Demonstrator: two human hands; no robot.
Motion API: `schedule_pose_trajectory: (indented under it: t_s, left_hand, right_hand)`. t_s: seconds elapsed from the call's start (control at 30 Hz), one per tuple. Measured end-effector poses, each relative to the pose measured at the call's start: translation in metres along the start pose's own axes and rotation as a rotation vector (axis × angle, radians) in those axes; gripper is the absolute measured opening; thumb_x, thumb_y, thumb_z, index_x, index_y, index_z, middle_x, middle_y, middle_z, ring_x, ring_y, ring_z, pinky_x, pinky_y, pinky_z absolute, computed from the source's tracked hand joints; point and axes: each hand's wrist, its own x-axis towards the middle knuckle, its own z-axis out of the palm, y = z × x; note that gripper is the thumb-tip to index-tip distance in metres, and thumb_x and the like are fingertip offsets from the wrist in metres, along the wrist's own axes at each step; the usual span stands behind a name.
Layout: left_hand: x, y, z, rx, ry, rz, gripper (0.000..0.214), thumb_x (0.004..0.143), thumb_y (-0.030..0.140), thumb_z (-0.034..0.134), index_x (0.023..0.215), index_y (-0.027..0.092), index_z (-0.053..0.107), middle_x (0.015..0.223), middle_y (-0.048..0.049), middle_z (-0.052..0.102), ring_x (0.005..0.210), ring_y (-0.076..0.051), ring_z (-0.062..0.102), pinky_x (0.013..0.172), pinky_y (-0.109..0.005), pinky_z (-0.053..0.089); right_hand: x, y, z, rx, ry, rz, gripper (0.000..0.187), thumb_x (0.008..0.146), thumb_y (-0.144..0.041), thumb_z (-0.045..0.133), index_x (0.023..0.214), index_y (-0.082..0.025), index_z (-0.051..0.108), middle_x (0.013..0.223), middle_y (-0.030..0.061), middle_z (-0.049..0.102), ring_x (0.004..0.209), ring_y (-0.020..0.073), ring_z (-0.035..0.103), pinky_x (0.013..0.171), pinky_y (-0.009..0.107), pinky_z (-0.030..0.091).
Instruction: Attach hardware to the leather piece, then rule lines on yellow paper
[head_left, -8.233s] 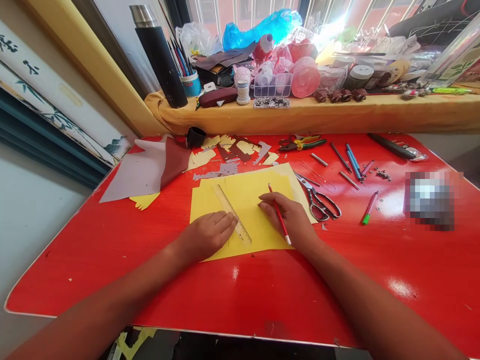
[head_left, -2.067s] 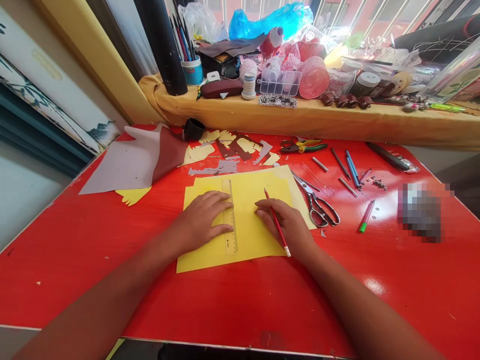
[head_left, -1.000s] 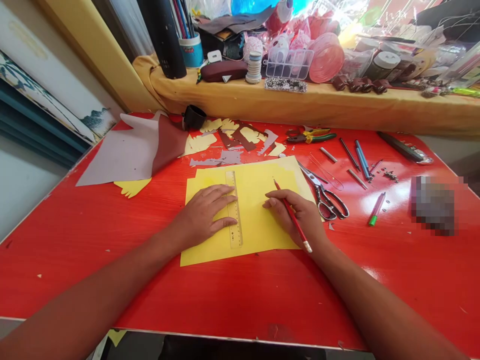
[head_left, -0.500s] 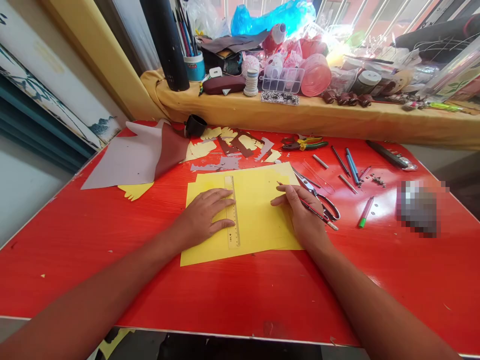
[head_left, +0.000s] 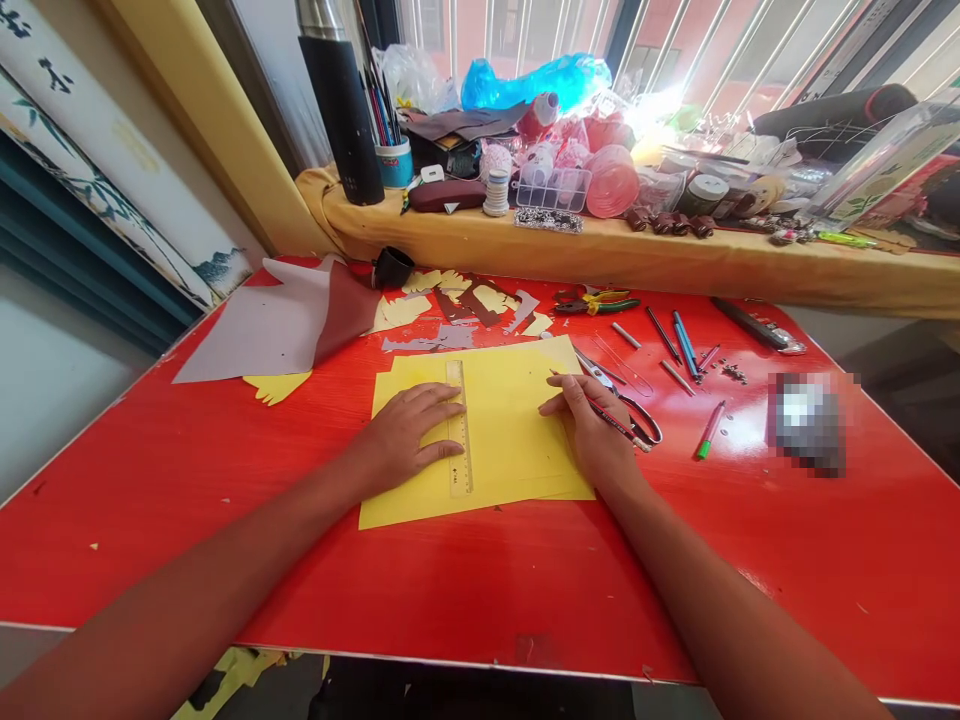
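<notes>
Though partly under left hand (head_left: 403, 432), ruler (head_left: 459, 428) lengthwise toward sill (head_left: 465, 235).

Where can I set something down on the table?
Mostly bare: the red table in front of the yellow paper, and right of the right forearm, nearer than the green-tipped pen. Crowded: behind the paper, offcuts and pliers; right of it, scissors and blue pens.

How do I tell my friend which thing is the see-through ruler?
Find the big red table, then the yellow paper lying on it. The left hand touches the ruler there. It's the long, straight, see-through strip with tiny marks along its edge, unlike the pencil in the right hand.
</notes>
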Motion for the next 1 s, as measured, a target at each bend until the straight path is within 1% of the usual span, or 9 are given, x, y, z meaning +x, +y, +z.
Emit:
schedule_pose_trajectory:
  t_s: [0.1, 0.23, 0.3, 0.37, 0.5, 0.57, 0.7, 0.8, 1.0]
  left_hand:
    - [0.0, 0.0, -0.001, 0.002, -0.009, -0.008, 0.061, 0.105, 0.07, 0.047, 0.144, 0.025, 0.063, 0.161, -0.0072, 0.056, 0.151, -0.03, 0.047, 0.125, -0.051, 0.04]
    - [0.0, 0.001, -0.002, 0.002, -0.014, -0.007, 0.058, 0.105, 0.067, 0.048, 0.146, 0.028, 0.063, 0.162, -0.0062, 0.055, 0.151, -0.031, 0.046, 0.125, -0.052, 0.039]
    - [0.0, 0.002, -0.002, 0.005, -0.014, -0.007, 0.058, 0.106, 0.067, 0.048, 0.146, 0.027, 0.063, 0.162, -0.0066, 0.055, 0.152, -0.031, 0.046, 0.125, -0.052, 0.039]
    - [0.0, 0.003, -0.003, 0.01, -0.015, -0.007, 0.058, 0.106, 0.066, 0.048, 0.146, 0.027, 0.063, 0.162, -0.007, 0.055, 0.152, -0.031, 0.046, 0.125, -0.051, 0.039]
    - [0.0, 0.005, -0.004, 0.026, -0.022, 0.003, 0.058, 0.105, 0.065, 0.05, 0.147, 0.026, 0.062, 0.162, -0.0078, 0.054, 0.152, -0.031, 0.046, 0.126, -0.051, 0.039]
    - [0.001, 0.006, -0.004, 0.038, -0.024, 0.006, 0.059, 0.105, 0.065, 0.051, 0.147, 0.024, 0.062, 0.162, -0.0087, 0.054, 0.152, -0.031, 0.046, 0.126, -0.051, 0.038]
    - [0.001, 0.009, -0.006, 0.06, -0.037, 0.027, 0.055, 0.107, 0.059, 0.05, 0.147, 0.023, 0.061, 0.162, -0.0092, 0.054, 0.152, -0.03, 0.046, 0.126, -0.05, 0.037]
    - [0.0, 0.01, -0.007, 0.062, -0.039, 0.04, 0.05, 0.108, 0.055, 0.05, 0.147, 0.025, 0.061, 0.162, -0.0078, 0.055, 0.152, -0.029, 0.047, 0.126, -0.05, 0.037]
    - [0.0, 0.01, -0.007, 0.049, -0.034, 0.087, 0.048, 0.108, 0.051, 0.049, 0.148, 0.027, 0.061, 0.161, -0.0078, 0.055, 0.152, -0.029, 0.047, 0.127, -0.051, 0.035]
  right_hand:
    - [-0.001, -0.005, 0.0, -0.102, -0.031, -0.015, 0.042, 0.099, -0.061, 0.062, 0.106, -0.022, 0.077, 0.08, 0.0065, 0.08, 0.091, 0.0269, 0.073, 0.089, 0.04, 0.054]
    - [-0.002, -0.011, 0.001, -0.186, -0.098, -0.053, 0.035, 0.099, -0.056, 0.063, 0.103, -0.024, 0.077, 0.081, 0.0052, 0.081, 0.108, 0.029, 0.073, 0.103, 0.042, 0.049]
    - [-0.003, -0.011, 0.001, -0.181, -0.121, -0.072, 0.031, 0.099, -0.053, 0.064, 0.102, -0.024, 0.076, 0.081, 0.0042, 0.081, 0.106, 0.0276, 0.073, 0.106, 0.042, 0.047]
    - [-0.004, -0.011, 0.002, -0.196, -0.139, -0.081, 0.028, 0.1, -0.05, 0.064, 0.102, -0.024, 0.075, 0.083, 0.0037, 0.08, 0.1, 0.0258, 0.073, 0.102, 0.04, 0.049]
    - [-0.008, -0.01, 0.003, -0.273, -0.173, -0.082, 0.029, 0.101, -0.049, 0.063, 0.106, -0.024, 0.075, 0.085, 0.0039, 0.08, 0.086, 0.0235, 0.073, 0.082, 0.035, 0.052]
    - [-0.01, -0.009, 0.002, -0.289, -0.207, -0.094, 0.029, 0.101, -0.049, 0.062, 0.108, -0.024, 0.074, 0.086, 0.0039, 0.08, 0.082, 0.0227, 0.073, 0.076, 0.033, 0.052]
    - [-0.011, -0.007, 0.002, -0.336, -0.252, -0.14, 0.028, 0.102, -0.048, 0.061, 0.112, -0.025, 0.073, 0.086, 0.0036, 0.08, 0.079, 0.0222, 0.075, 0.074, 0.033, 0.054]
    - [-0.011, -0.006, 0.002, -0.363, -0.254, -0.159, 0.028, 0.102, -0.047, 0.06, 0.113, -0.025, 0.073, 0.087, 0.0036, 0.081, 0.078, 0.0222, 0.076, 0.072, 0.033, 0.054]
    - [-0.011, -0.005, 0.002, -0.392, -0.247, -0.176, 0.029, 0.102, -0.049, 0.059, 0.114, -0.026, 0.073, 0.088, 0.0043, 0.081, 0.078, 0.0232, 0.076, 0.07, 0.033, 0.055]
